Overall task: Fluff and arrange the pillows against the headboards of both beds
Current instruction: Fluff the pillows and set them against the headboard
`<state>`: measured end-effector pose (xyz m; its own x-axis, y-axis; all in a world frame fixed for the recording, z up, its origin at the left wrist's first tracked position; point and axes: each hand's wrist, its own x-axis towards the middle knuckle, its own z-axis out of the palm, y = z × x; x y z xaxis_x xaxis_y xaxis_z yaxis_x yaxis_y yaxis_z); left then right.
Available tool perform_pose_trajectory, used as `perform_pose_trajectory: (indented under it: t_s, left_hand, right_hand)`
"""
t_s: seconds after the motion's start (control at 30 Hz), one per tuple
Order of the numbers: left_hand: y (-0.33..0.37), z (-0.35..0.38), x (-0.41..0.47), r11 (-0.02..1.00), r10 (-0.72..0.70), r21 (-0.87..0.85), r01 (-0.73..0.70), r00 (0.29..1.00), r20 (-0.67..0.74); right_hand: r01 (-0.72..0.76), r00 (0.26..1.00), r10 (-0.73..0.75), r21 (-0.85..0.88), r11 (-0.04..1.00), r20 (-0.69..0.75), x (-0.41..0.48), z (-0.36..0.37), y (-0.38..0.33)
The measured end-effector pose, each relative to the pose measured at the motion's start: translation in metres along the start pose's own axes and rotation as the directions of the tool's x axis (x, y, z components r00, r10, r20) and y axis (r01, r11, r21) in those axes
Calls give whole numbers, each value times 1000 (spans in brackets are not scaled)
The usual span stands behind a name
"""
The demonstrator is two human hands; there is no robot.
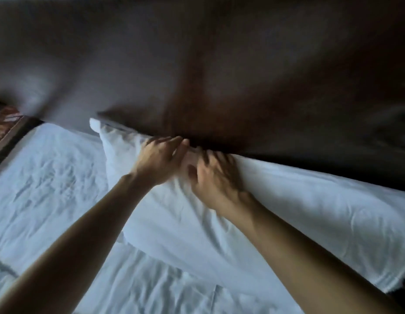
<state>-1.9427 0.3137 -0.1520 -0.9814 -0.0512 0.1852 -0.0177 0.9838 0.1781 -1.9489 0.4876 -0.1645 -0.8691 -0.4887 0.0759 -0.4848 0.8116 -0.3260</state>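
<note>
A long white pillow [276, 214] lies along the foot of a dark brown headboard [219, 64], running from the upper left down to the right edge. My left hand [160, 159] rests flat on the pillow's top edge, fingers spread and touching the headboard. Close beside it, my right hand [215, 180] presses on the pillow with its fingers apart; it is blurred by motion. Neither hand holds anything. The pillow's far right end runs out of the frame.
A wrinkled white sheet [49, 189] covers the mattress to the left and below the pillow. At the far left, the bed's dark wooden side rail [8, 137] borders a patterned floor or rug.
</note>
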Motion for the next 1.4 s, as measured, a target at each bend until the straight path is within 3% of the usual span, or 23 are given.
perform_pose_trajectory:
  t_s: [0.1,0.4,0.6,0.7,0.83,1.03,1.17,1.27,1.4]
  left_hand:
    - [14,24,-11,990,107,79,-114,990,86]
    - [16,39,-15,978,110,176,-114,993,30]
    - [22,33,-23,981,121,154,-120,993,3]
    - [33,29,-30,983,105,153,-100,994,-27]
    - [60,15,-52,993,-79,94,73,995,59]
    - [106,-25,-127,969,-229,151,198,946,231]
    - [134,-48,-191,948,-301,180,261,918,258]
    - [156,-66,-243,938,-337,157,309,918,210]
    - [187,-91,-316,924,-378,128,361,913,151]
  right_hand:
    - [-67,997,67,1,998,37,-2,2,7]
    - [-215,976,201,-271,938,-80,-101,-67,143]
    - [-338,919,385,-336,879,85,-175,-123,248]
    - [-235,929,319,-369,899,187,-202,-128,272]
    - [-397,907,421,-336,854,-3,-193,-140,263]
    - [-310,950,302,-375,873,-83,-192,-151,232]
    - [-202,979,203,-355,913,-36,-210,-148,196]
    - [-173,978,201,-316,933,59,-234,-150,152]
    - [-80,994,97,-269,960,51,-281,-160,98]
